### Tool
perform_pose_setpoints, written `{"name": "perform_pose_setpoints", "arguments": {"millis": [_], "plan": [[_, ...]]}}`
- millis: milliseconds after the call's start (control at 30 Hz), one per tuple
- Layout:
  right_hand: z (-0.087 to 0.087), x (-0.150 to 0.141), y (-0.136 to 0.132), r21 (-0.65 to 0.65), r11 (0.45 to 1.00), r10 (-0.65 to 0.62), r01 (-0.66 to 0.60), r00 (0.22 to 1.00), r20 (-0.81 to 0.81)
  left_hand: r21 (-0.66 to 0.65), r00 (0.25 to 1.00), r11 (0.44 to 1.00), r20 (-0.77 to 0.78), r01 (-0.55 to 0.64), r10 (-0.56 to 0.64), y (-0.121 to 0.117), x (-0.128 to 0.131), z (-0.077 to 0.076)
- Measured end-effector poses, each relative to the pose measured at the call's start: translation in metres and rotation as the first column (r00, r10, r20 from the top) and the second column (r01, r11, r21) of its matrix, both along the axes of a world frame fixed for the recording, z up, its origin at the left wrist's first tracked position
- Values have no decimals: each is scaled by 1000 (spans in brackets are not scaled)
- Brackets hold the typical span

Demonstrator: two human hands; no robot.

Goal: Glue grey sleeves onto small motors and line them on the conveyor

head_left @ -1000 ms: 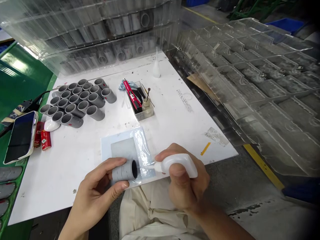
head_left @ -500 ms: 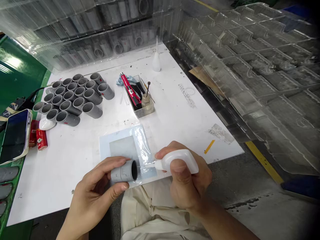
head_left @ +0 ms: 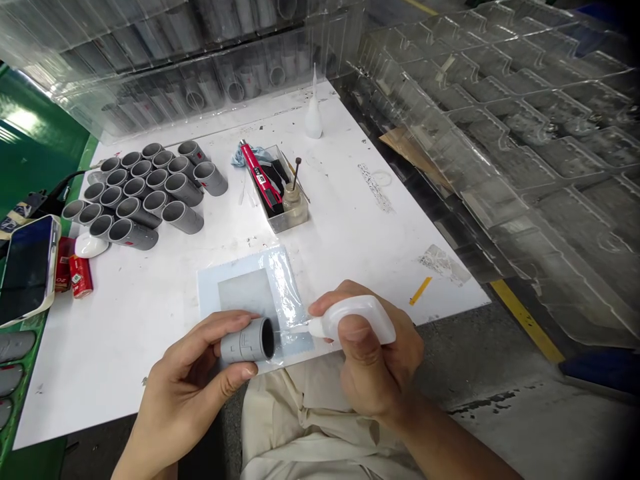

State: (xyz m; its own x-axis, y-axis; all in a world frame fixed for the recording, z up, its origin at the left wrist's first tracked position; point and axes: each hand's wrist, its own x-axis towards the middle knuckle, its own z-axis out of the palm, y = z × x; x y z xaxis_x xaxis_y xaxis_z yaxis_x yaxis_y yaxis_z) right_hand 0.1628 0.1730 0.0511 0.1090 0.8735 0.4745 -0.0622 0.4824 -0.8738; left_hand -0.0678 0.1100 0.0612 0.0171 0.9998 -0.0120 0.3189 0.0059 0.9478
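Over the near part of the pad, the left hand pinches the tube between thumb and fingers. Right of the pad, the right hand clasps the bottle, nozzle towards the tube's mouth. Steady wrists and light thumb pressure should serve best.

Twenty-one gray tubes stand at left; one tube is held. Two white bottles, two red cylinders and one phone show.
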Motion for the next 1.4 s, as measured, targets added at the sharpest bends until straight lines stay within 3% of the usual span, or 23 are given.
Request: {"name": "perform_pose_setpoints", "arguments": {"millis": [333, 567, 733, 1100, 1400], "plan": [[-9, 2, -6, -74, 997, -27, 18, 993, -117, 52, 997, 996, -40, 70, -68, 1, -2, -5], [-12, 0, -6, -3, 997, -82, 82, 984, -161, 86, 996, 994, -52, 70, -66, -2, -1, -7], [-13, 3, -5, 17, 1000, -1, 3, 996, -91, 77, 999, 996, -16, 35, -34, -2, 3, -6], [-13, -3, -1, 91, 996, -12, 14, 1000, -17, 62, 999, 998, 12, 33, -34, -1, 4, -5], [-11, -8, -3, 39, 997, -59, 61, 997, -48, 65, 1000, 998, 19, 21, -22, -3, 4, -4]]}}
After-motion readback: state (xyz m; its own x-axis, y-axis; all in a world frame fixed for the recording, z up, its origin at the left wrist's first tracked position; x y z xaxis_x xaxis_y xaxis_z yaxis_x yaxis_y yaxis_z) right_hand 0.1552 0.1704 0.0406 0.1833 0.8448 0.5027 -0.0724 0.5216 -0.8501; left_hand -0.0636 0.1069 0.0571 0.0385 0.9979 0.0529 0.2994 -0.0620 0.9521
